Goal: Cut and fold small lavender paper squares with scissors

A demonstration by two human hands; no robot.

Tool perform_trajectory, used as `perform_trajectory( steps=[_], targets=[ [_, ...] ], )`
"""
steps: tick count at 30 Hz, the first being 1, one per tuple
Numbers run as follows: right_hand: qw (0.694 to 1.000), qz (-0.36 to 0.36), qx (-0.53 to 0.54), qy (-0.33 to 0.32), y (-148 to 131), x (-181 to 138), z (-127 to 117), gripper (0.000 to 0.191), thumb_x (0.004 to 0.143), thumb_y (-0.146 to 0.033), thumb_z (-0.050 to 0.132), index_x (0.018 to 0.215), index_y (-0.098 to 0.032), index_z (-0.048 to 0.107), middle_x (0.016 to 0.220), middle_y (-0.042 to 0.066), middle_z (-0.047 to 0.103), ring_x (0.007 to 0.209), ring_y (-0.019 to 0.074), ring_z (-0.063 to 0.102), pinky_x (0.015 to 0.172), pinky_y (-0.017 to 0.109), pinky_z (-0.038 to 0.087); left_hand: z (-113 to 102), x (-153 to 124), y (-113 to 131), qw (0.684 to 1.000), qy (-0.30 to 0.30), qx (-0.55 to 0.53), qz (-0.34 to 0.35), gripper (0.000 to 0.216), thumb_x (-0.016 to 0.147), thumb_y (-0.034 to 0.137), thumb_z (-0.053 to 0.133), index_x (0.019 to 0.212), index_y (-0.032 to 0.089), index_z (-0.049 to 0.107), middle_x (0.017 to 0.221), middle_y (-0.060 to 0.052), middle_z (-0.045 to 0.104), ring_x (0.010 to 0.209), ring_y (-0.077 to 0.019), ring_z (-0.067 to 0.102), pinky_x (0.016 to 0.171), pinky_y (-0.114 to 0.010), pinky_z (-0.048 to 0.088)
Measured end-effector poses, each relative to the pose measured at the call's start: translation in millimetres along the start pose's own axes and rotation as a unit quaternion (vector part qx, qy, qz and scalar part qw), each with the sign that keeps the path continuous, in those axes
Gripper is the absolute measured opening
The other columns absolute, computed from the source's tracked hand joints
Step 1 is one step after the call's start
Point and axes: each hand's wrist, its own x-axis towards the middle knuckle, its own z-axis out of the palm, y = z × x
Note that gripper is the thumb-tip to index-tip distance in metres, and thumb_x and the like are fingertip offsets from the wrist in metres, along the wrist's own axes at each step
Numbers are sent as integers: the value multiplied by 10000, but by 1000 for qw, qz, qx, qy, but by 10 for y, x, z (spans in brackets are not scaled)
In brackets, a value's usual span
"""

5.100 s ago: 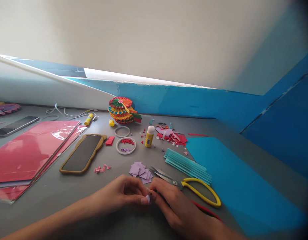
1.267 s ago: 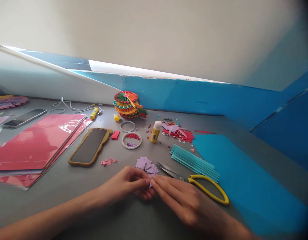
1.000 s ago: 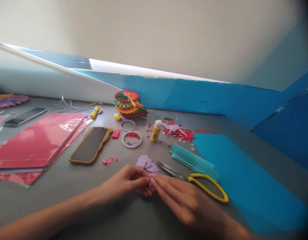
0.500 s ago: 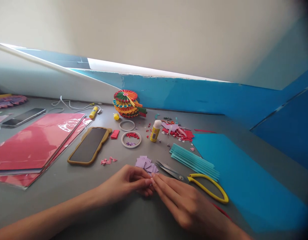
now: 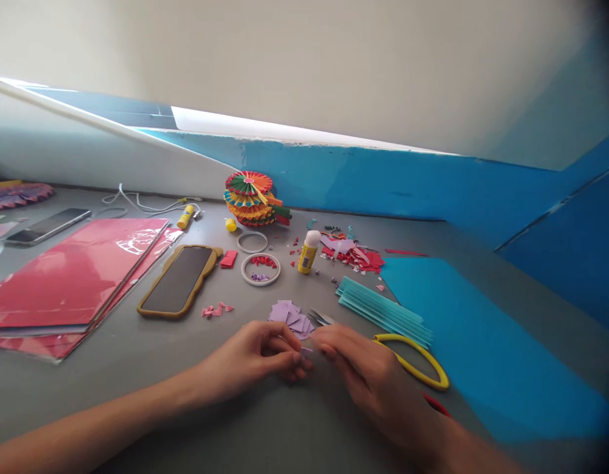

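Note:
My left hand [image 5: 272,352] pinches a small piece of purple paper [image 5: 307,353] between thumb and fingers. Just to its right is my right hand [image 5: 368,372], its fingers curled together and slightly blurred; what they hold, if anything, is hidden. Beyond both hands lies a loose pile of purple paper pieces [image 5: 287,316]. Scissors with yellow handles [image 5: 440,376] lie partly behind my right hand, their blade tips pointing toward the pile. A stack of folded teal paper strips [image 5: 383,311] rests past the scissors.
A glue stick [image 5: 309,252] stands upright near red paper scraps [image 5: 356,255]. Two tape rings, the nearer ring [image 5: 243,271] enclosing tiny folded pieces, lie left of it. A phone [image 5: 178,282], red paper packs [image 5: 77,276], a blue sheet [image 5: 462,316] and colourful paper fans [image 5: 249,201] surround the area.
My right hand has drawn away from the left fingertips, its fingers now curled and covering the middle of the scissors. The purple piece in my left hand now shows more.

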Motion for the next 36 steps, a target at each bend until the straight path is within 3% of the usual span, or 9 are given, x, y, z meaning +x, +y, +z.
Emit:
perform_trajectory(
  steps=[3, 9, 15, 21, 24, 28, 36],
  targets=[
    [994, 95, 43, -35, -43, 13, 16, 258, 1010, -183, 339, 835, -191, 528, 825, 18, 568, 758, 154, 542, 698, 292, 460, 29, -20, 1, 1000, -3, -4, 7, 270, 815, 366, 671, 904, 119, 604, 882, -101, 722, 778, -166, 659, 757, -288, 486],
    [990, 125, 40, -60, -93, 7, 126, 244, 1002, -165, 353, 795, -206, 477, 826, -2, 534, 749, 152, 495, 673, 278, 383, 75, -30, -37, 999, -18, -14, 39, 214, 828, 311, 664, 890, 122, 586, 830, -73, 711, 793, -151, 648, 743, -243, 463],
    [989, 135, 34, -59, -87, -1, 168, 230, 986, -132, 338, 809, -200, 469, 826, 12, 532, 733, 166, 486, 668, 292, 375, 86, -17, -43, 999, -23, -15, 40, 221, 834, 316, 659, 901, 118, 588, 846, -85, 719, 829, -162, 654, 764, -248, 464],
    [994, 94, 10, -56, -74, 21, 140, 240, 907, -15, 371, 769, -190, 463, 791, 21, 534, 732, 178, 486, 649, 294, 353, 103, -46, -36, 999, -34, 15, 29, 238, 843, 349, 642, 915, 135, 568, 904, -91, 716, 892, -192, 648, 792, -282, 457],
    [995, 79, 6, -64, -53, 23, 137, 206, 937, -66, 409, 792, -189, 489, 806, 15, 542, 752, 176, 489, 674, 294, 355, 105, -56, -38, 998, -36, 42, 31, 248, 863, 372, 608, 910, 131, 576, 907, -97, 710, 888, -199, 648, 776, -284, 462],
    [993, 88, 39, -62, -51, 26, 102, 211, 986, -130, 370, 825, -192, 491, 821, 6, 527, 759, 164, 489, 699, 291, 372, 102, -46, -54, 998, -15, 43, 46, 262, 874, 381, 590, 919, 124, 576, 877, -100, 706, 845, -194, 657, 773, -300, 485],
    [990, 95, 56, -89, -75, 20, -17, 243, 908, 9, 383, 984, -199, 483, 938, 16, 512, 853, 166, 503, 769, 303, 406, 66, 7, -58, 998, 30, 40, 47, 264, 889, 379, 571, 926, 117, 568, 863, -87, 685, 804, -172, 655, 760, -296, 507]
  ],
)
